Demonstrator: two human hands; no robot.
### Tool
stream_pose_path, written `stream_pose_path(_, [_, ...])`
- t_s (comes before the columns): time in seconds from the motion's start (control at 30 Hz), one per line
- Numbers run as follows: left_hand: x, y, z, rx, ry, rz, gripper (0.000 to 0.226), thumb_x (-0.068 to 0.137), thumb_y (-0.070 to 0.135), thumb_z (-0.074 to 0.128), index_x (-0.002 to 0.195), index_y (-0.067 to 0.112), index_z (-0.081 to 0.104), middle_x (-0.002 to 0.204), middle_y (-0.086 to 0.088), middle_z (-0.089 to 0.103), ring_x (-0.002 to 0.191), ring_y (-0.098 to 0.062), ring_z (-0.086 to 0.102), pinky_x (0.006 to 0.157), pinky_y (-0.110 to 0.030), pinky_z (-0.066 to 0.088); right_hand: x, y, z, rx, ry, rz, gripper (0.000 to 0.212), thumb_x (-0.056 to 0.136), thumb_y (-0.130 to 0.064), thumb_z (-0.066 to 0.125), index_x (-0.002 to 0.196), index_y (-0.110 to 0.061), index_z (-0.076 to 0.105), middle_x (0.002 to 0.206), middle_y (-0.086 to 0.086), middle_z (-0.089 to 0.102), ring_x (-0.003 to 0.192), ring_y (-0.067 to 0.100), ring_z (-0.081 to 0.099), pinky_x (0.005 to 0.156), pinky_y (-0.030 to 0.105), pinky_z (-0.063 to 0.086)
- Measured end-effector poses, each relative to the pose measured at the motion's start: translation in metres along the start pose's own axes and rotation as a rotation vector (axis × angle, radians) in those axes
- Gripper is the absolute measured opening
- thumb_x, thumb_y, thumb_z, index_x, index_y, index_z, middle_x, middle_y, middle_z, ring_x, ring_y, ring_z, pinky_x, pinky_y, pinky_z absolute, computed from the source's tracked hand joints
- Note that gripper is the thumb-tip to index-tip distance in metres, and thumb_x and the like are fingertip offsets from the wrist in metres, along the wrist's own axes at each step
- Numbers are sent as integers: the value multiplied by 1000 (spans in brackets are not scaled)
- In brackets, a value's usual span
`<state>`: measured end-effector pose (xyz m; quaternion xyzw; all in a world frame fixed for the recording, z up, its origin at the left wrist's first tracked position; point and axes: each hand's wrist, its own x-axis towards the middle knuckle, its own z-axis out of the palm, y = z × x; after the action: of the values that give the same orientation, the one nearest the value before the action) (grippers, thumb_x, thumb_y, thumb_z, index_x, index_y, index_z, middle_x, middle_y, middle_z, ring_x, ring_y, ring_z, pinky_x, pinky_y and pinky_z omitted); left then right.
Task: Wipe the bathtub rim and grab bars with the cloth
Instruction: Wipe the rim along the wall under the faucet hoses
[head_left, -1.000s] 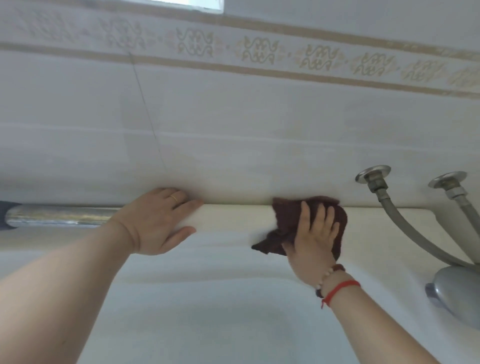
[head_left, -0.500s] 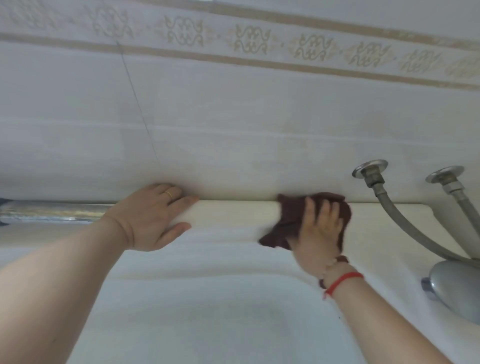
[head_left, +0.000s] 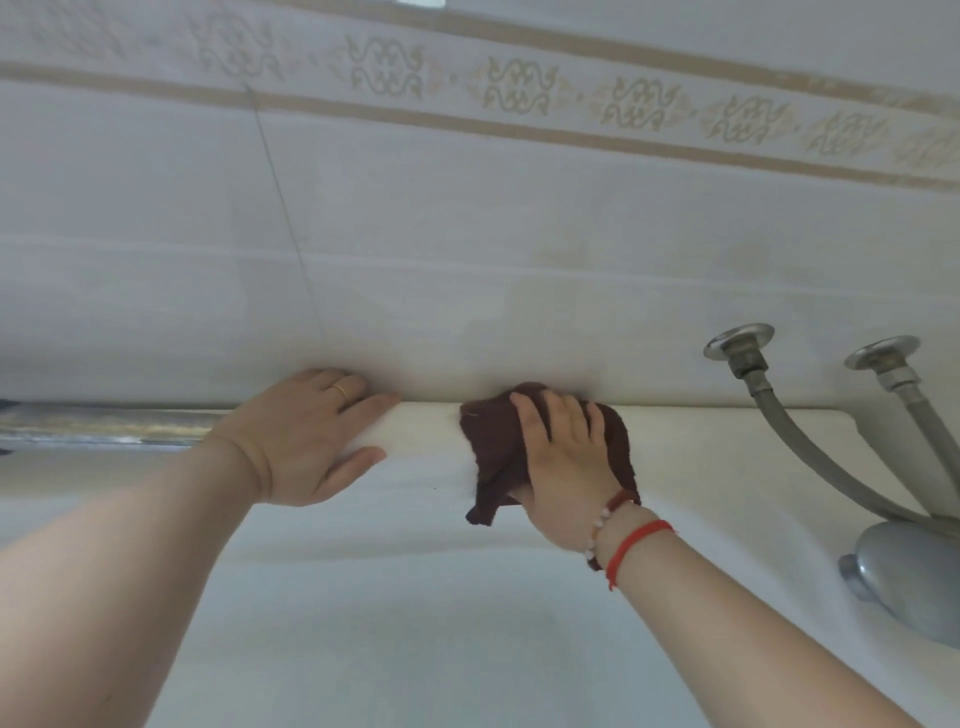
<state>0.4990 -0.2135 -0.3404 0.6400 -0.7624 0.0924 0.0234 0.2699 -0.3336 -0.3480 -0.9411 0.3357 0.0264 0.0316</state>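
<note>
A dark brown cloth (head_left: 493, 447) lies on the cream bathtub rim (head_left: 701, 441) against the tiled wall. My right hand (head_left: 563, 462) presses flat on the cloth with straight fingers, and a corner of the cloth hangs over the rim's inner edge. My left hand (head_left: 306, 441) rests flat on the rim a little to the left, fingers toward the wall, a ring on one finger. A chrome grab bar (head_left: 104, 423) runs along the rim at the far left, partly hidden behind my left wrist.
Two metal hoses (head_left: 810, 457) come from wall fittings (head_left: 740, 338) at the right and lead down to a chrome faucet body (head_left: 914, 577). The white tub interior (head_left: 415, 623) slopes down below the rim. The tiled wall (head_left: 467, 234) stands directly behind.
My right hand has slid the cloth leftward along the rim, closer to my left hand. My left hand has stayed in place on the rim.
</note>
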Motion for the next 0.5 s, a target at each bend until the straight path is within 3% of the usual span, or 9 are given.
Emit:
stream_pose_path(0.03, [0, 0, 0, -4, 1, 3, 57, 95, 47, 9, 116, 8, 44, 86, -15, 68, 71, -31, 66, 77, -34, 36, 3, -18, -7, -59, -72, 57, 95, 66, -40, 74, 140, 0, 30, 130, 34, 44, 119, 51, 44, 101, 62, 30])
stream_pose_path(0.13, [1, -1, 2, -1, 5, 7, 57, 94, 47, 8, 118, 10, 45, 87, -13, 68, 71, -30, 65, 74, -32, 50, 13, -56, -16, -120, -323, 118, 84, 94, -37, 45, 147, -1, -11, 148, 35, -2, 137, 52, -1, 108, 62, -5])
stream_pose_path(0.33, [1, 0, -3, -12, -13, -11, 58, 94, 47, 7, 117, 10, 45, 86, -11, 68, 71, -29, 65, 71, -29, 54, 19, -60, -18, -152, -424, 131, 86, 95, -39, 42, 146, -7, -19, 149, 32, -12, 137, 49, -10, 108, 60, -9])
stream_pose_path(0.5, [-8, -3, -10, -45, -121, -53, 61, 94, 49, 5, 123, 16, 46, 97, -4, 67, 83, -23, 66, 85, -29, 39, 18, -61, -26, -166, -488, 163, 87, 94, -42, 42, 146, -10, -20, 150, 29, -14, 139, 46, -12, 109, 58, -9])
